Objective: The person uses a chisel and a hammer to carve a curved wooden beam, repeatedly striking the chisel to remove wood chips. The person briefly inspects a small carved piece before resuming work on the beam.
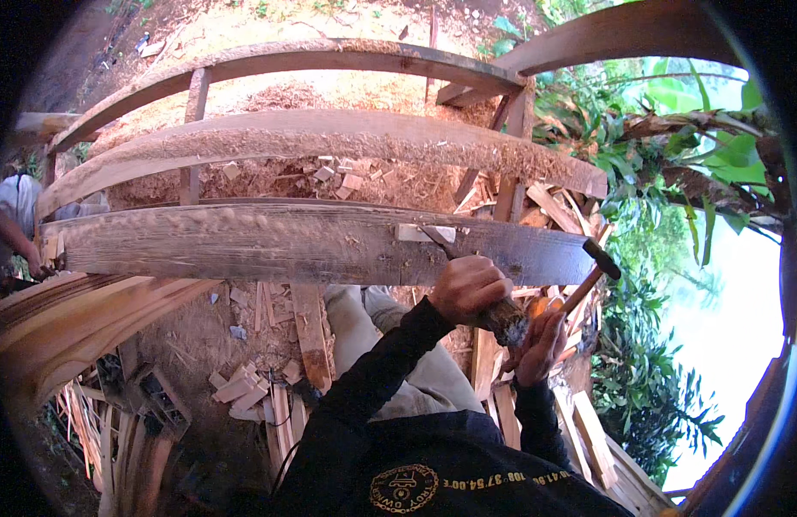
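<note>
My left hand (470,290) is closed around a chisel, whose worn, frayed wooden butt (507,322) sticks out below the fist. The chisel's blade (439,239) points up and left, reaching a small pale wood block (412,233) on the dark wide plank (321,246). In my right hand (540,346) is a hammer (581,291), gripped by its wooden handle. Its dark head (601,258) is raised past the plank's right end. An orange patch shows beside the right fingers; I cannot make out what it is.
Two curved beams (321,133) run behind the plank, joined by posts. A co-worker's hand (34,258) is at the plank's left end. Stacked boards (105,319) lie at left. Wood offcuts (243,386) and shavings litter the ground; plants (648,370) grow at right.
</note>
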Demonstrator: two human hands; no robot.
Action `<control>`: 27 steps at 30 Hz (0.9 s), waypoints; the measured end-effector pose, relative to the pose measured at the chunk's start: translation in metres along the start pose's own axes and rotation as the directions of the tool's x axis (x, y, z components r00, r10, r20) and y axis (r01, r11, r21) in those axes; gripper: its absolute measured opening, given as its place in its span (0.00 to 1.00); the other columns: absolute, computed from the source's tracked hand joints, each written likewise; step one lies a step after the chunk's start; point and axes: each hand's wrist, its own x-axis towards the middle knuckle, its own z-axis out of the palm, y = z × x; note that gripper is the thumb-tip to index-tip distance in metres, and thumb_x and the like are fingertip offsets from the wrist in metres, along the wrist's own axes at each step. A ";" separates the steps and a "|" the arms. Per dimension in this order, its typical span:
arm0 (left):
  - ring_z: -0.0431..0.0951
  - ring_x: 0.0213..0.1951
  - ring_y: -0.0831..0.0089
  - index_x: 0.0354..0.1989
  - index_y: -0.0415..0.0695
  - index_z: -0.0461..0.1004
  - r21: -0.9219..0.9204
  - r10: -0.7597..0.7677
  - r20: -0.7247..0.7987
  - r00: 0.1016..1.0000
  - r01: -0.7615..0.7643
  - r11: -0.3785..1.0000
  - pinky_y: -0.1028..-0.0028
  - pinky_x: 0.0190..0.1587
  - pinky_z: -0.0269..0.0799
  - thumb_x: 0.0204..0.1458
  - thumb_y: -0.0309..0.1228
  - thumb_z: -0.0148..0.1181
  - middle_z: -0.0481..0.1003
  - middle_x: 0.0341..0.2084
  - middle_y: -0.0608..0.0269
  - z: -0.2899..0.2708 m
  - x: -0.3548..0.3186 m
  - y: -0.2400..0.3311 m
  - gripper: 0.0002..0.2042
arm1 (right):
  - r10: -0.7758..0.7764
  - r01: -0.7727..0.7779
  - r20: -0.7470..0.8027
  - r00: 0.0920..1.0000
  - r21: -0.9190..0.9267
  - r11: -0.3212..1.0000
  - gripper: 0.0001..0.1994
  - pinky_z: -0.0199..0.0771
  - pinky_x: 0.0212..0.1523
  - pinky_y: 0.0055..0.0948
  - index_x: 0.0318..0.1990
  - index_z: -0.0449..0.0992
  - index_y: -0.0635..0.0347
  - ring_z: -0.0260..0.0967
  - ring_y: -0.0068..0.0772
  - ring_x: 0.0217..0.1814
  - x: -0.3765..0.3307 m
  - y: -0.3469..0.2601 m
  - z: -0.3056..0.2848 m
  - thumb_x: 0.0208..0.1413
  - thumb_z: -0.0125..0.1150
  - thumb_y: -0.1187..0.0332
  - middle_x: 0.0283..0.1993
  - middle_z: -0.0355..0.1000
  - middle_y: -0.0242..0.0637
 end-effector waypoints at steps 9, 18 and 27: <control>0.71 0.20 0.67 0.28 0.43 0.72 -0.004 -0.022 -0.078 0.997 0.022 1.000 0.69 0.21 0.65 0.38 0.33 0.65 0.69 0.18 0.64 0.006 0.011 0.004 0.11 | 0.097 -0.119 0.118 0.988 0.197 0.973 0.18 0.47 0.08 0.25 0.29 0.60 0.53 0.44 0.20 0.09 -0.009 0.000 -0.024 0.67 0.43 0.52 0.16 0.50 0.25; 0.72 0.19 0.66 0.27 0.43 0.72 0.003 -0.047 -0.073 0.996 0.047 0.999 0.69 0.21 0.66 0.38 0.31 0.66 0.70 0.17 0.64 0.012 0.025 -0.005 0.10 | 0.026 -0.051 0.153 0.988 0.160 0.986 0.19 0.47 0.06 0.22 0.30 0.59 0.54 0.45 0.18 0.07 0.002 0.017 -0.048 0.67 0.41 0.50 0.14 0.49 0.25; 0.72 0.18 0.65 0.28 0.43 0.71 0.050 -0.100 -0.150 0.984 0.108 0.993 0.69 0.22 0.70 0.38 0.27 0.67 0.70 0.17 0.62 0.006 0.042 0.001 0.11 | 0.192 -0.185 0.020 0.981 -0.195 0.963 0.16 0.52 0.17 0.24 0.22 0.66 0.57 0.56 0.18 0.16 0.027 0.037 -0.052 0.61 0.58 0.64 0.14 0.61 0.26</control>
